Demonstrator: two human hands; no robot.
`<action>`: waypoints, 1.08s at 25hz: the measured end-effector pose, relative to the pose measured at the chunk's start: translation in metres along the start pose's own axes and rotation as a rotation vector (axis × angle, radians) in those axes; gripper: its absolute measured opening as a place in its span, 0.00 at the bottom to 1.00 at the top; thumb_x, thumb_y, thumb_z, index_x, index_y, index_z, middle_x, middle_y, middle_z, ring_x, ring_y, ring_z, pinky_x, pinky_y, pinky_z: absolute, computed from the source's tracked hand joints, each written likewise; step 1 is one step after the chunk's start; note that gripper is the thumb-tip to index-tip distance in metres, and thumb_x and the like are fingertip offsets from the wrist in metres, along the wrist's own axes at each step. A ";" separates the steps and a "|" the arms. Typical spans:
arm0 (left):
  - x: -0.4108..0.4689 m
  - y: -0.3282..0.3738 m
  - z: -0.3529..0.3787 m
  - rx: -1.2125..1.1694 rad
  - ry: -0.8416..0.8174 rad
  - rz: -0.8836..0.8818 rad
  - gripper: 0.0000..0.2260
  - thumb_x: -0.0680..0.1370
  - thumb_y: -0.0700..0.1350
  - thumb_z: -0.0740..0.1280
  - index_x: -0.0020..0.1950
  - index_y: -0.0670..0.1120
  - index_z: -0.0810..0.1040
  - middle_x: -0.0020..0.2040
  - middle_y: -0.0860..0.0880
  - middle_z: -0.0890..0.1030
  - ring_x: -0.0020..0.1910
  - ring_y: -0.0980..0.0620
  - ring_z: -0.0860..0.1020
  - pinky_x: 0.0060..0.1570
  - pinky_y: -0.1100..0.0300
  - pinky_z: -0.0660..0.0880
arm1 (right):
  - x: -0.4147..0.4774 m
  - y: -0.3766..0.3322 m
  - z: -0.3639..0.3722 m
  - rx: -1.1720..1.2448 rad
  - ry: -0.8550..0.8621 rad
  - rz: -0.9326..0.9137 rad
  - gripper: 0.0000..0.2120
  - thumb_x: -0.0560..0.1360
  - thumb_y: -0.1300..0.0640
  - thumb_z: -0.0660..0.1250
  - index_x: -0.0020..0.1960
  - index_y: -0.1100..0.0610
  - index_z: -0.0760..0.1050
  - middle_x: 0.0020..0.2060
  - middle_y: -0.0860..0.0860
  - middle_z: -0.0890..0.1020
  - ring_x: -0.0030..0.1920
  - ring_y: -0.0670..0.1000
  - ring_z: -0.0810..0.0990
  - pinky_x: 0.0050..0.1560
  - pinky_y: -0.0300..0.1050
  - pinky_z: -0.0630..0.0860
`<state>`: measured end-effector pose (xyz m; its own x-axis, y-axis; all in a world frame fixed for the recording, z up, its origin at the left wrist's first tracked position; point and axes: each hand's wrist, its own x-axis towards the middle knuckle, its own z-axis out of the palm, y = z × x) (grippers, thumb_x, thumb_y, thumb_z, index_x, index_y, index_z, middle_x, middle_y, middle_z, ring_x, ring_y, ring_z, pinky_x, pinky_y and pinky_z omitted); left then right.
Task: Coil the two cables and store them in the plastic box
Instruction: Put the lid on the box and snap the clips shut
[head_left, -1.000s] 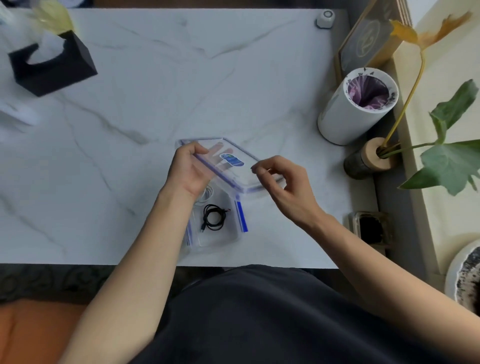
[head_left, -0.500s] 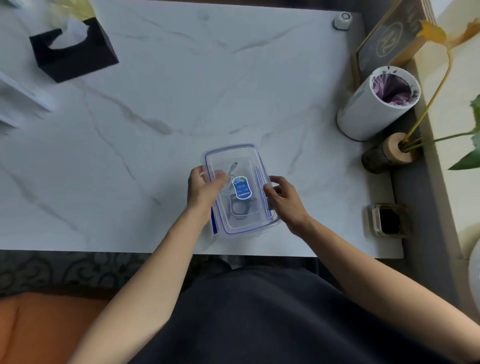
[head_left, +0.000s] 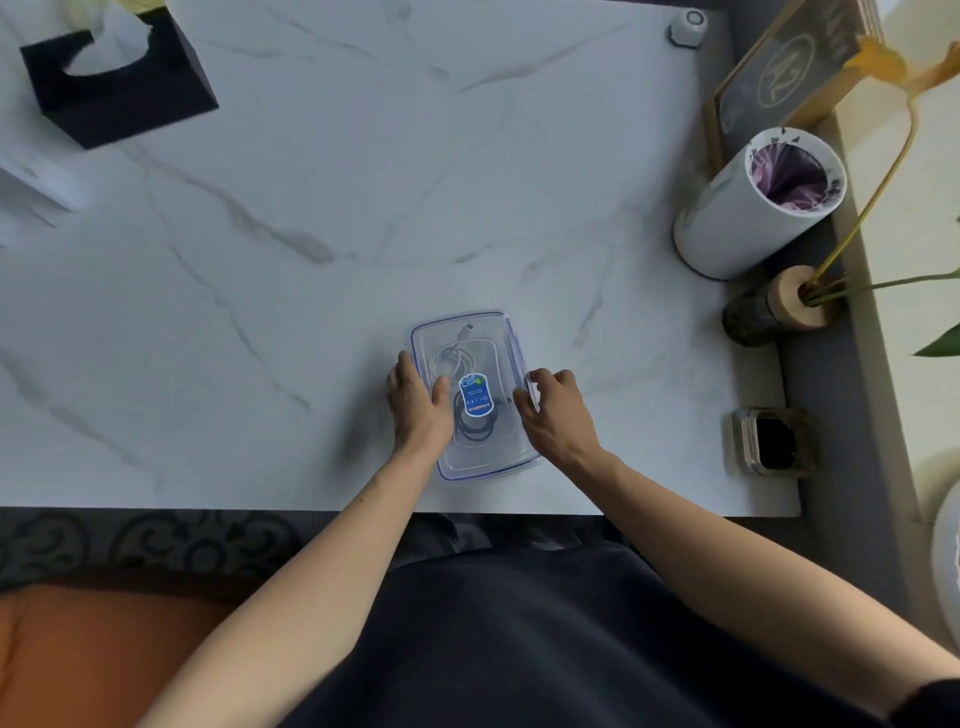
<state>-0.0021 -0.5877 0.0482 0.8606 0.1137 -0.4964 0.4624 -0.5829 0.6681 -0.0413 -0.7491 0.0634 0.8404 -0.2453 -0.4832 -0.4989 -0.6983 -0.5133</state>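
Both forearms reach forward over the near edge of the white marble-veined bench (head_left: 311, 218), the left hand (head_left: 418, 408) and right hand (head_left: 558, 415) clasping opposite long sides of the clear, blue-rimmed rectangular plastic box (head_left: 485, 462), left thumb pressed on its lid (head_left: 478, 338). Through the glossy lid show a coiled white cable (head_left: 447, 358) and a coiled black cable (head_left: 475, 434).

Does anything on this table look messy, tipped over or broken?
Nothing stands out. The plastic box sits flat near the table's front edge with its lid on, the white cable and black cable coiled inside. The left hand and right hand rest on its sides.
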 end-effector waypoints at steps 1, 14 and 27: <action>0.002 -0.002 -0.001 0.013 0.002 -0.005 0.28 0.83 0.45 0.59 0.79 0.40 0.51 0.78 0.39 0.57 0.77 0.42 0.57 0.74 0.50 0.55 | 0.000 -0.001 0.001 0.000 -0.007 0.030 0.16 0.82 0.50 0.58 0.64 0.59 0.72 0.60 0.59 0.75 0.56 0.62 0.78 0.55 0.55 0.78; 0.008 -0.021 0.005 -0.061 -0.031 0.049 0.27 0.84 0.50 0.56 0.80 0.46 0.49 0.80 0.46 0.58 0.75 0.44 0.64 0.70 0.55 0.61 | 0.007 0.011 -0.008 0.240 -0.090 -0.023 0.17 0.79 0.48 0.67 0.62 0.59 0.73 0.59 0.59 0.82 0.54 0.58 0.83 0.54 0.55 0.81; 0.009 -0.026 0.001 -0.016 -0.074 0.079 0.31 0.83 0.51 0.58 0.80 0.47 0.46 0.78 0.40 0.59 0.75 0.40 0.60 0.72 0.49 0.59 | 0.019 0.013 -0.017 0.633 -0.382 0.263 0.37 0.78 0.54 0.70 0.79 0.57 0.53 0.65 0.57 0.73 0.58 0.55 0.77 0.50 0.44 0.78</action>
<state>-0.0060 -0.5728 0.0257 0.8767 0.0075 -0.4810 0.3975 -0.5744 0.7155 -0.0280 -0.7748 0.0594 0.6042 -0.0209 -0.7966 -0.7937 -0.1048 -0.5993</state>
